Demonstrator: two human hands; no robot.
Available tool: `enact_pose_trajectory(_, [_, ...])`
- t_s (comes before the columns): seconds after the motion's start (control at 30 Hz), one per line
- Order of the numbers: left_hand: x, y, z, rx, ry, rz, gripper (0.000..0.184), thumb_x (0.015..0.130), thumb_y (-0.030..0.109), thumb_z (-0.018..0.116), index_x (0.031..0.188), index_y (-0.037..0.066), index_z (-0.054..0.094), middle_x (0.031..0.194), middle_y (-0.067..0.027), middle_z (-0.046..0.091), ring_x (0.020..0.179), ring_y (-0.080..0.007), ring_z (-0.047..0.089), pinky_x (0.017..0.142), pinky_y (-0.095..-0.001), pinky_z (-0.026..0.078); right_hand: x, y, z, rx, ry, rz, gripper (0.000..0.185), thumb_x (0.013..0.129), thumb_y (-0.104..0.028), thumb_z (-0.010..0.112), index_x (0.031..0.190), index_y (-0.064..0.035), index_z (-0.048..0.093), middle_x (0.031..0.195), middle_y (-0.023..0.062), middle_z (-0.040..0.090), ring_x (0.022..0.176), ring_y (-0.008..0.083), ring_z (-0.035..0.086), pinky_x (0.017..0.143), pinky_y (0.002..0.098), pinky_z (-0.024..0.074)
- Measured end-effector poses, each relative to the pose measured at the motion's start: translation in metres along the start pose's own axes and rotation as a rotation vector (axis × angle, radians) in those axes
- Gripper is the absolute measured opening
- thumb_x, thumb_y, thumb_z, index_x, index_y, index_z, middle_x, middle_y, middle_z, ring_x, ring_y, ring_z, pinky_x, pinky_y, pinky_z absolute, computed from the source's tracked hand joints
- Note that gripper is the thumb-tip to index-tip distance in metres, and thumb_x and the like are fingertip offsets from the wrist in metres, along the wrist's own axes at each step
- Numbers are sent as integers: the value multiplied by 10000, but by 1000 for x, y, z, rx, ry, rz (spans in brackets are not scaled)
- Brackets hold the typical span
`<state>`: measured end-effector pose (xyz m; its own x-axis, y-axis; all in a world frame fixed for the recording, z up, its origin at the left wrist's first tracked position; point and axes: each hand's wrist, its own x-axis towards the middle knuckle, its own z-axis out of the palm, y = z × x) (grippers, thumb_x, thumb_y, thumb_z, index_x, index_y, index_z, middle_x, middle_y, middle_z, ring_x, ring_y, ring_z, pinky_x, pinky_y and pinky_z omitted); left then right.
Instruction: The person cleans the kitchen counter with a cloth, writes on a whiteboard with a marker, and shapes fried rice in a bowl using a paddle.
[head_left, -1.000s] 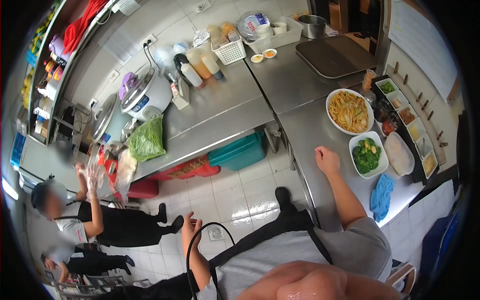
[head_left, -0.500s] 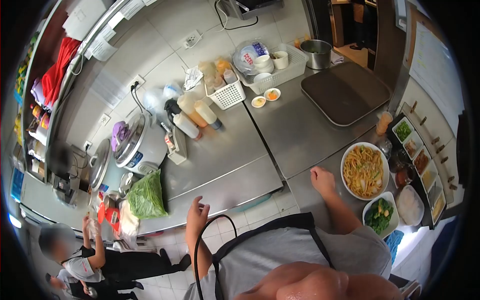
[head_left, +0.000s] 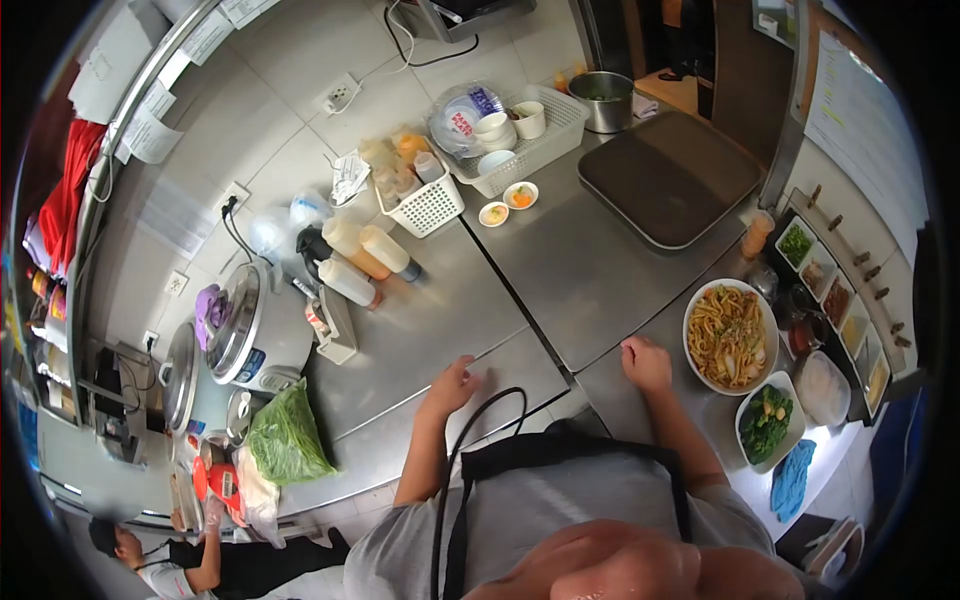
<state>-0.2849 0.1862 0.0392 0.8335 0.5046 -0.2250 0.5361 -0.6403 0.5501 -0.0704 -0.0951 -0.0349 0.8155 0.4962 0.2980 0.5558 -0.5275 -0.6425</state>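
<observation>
My left hand (head_left: 452, 384) hangs over the front edge of the steel counter (head_left: 400, 350), fingers slightly apart and holding nothing. Above the right-hand part of the counter is my right hand (head_left: 646, 363), its fingers curled in with no object showing in them. Just right of it stands a white bowl of noodles (head_left: 730, 335), and nearer me a square white bowl of green vegetables (head_left: 766, 424). A blue cloth (head_left: 793, 480) lies beside that bowl. Two small cups, one (head_left: 494, 214) beside the other (head_left: 520, 195), sit farther back.
A brown tray (head_left: 670, 180), a metal pot (head_left: 603, 100) and a white basket (head_left: 422, 200) stand at the back. Squeeze bottles (head_left: 349, 282), a rice cooker (head_left: 262, 330) and bagged greens (head_left: 288, 440) are left. Condiment trays (head_left: 838, 300) line the right. A co-worker (head_left: 210, 565) stands lower left.
The view has shifted toward the counter. My left hand has moved forward and right, from over the floor to the counter's edge. My right hand stays curled near the noodle bowl.
</observation>
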Motion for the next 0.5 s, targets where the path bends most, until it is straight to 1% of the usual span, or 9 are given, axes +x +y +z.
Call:
enact_pose_trajectory(0.1, [26,9,1,30,-70,137,427,738,269,563,1089,48,459,863,-178,571,798,-294,557,702,-357,436,-1,-2,2,-23,46,45,82,690,-117,516,738,-85,575,742,102,586,659,281,567,585,365,457])
enact_pose_trajectory(0.13, [36,10,4,17,-72,180,429,743,288,557,1085,49,460,851,-168,571,792,-289,557,692,-355,437,-1,-1,5,-28,78,37,79,693,-123,516,738,-90,573,733,95,583,651,281,565,584,366,457])
enact_pose_trajectory(0.23, [69,11,8,28,-163,253,445,744,312,552,1090,49,457,853,-169,571,798,-289,557,698,-355,437,-3,-1,6,-60,135,43,75,697,-134,516,736,-99,569,713,84,576,637,281,559,583,368,458])
enact_pose_trajectory(0.33, [90,15,10,38,-210,299,455,743,321,546,1094,48,452,858,-169,571,797,-291,556,702,-359,436,-2,-5,5,-117,133,106,75,688,-133,516,729,-99,570,710,87,572,646,279,556,589,366,456])
enact_pose_trajectory(0.4, [95,14,7,35,-257,289,455,744,320,542,1098,49,449,865,-170,571,797,-294,555,708,-361,434,-2,-7,7,-154,120,143,75,683,-132,517,723,-100,571,713,86,570,654,277,556,591,365,455])
enact_pose_trajectory(0.5, [99,0,5,39,-268,309,445,746,315,540,1088,44,453,860,-171,571,791,-295,555,704,-361,434,-1,-9,7,-164,133,142,80,680,-136,515,720,-102,574,712,84,569,653,275,554,591,368,453])
